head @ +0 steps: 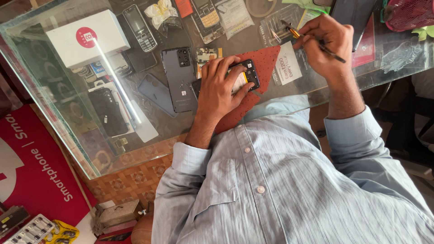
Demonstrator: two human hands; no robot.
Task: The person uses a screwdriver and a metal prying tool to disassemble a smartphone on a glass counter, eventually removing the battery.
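Left hand lies flat over an opened phone, fingers curled round its upper edge and thumb pressed along the near side, so the handset is pinned rather than lifted. That phone rests on a red dimpled mat on the glass tabletop, and everything else is placed from it. Just beyond the mat's far right corner, the right hand is closed in a pen-like pinch on a slim tool with a dark shaft and a yellow band, its tip aimed away from the phone toward a clear packet. Beside the phone on the left lies a grey back cover with its camera cut-out uppermost, and a bluish phone shell sits further left. Far off to the left, near the tabletop's corner, stands a white box; a keypad phone lies beyond the back cover. A white printed card touches the mat's right edge. As a judgement, the exposed inside of the phone is the risk: the pointed tool could scrape or short a part if it slips, and small loose pieces could roll off the mat onto the smooth glass and be lost among the clutter.
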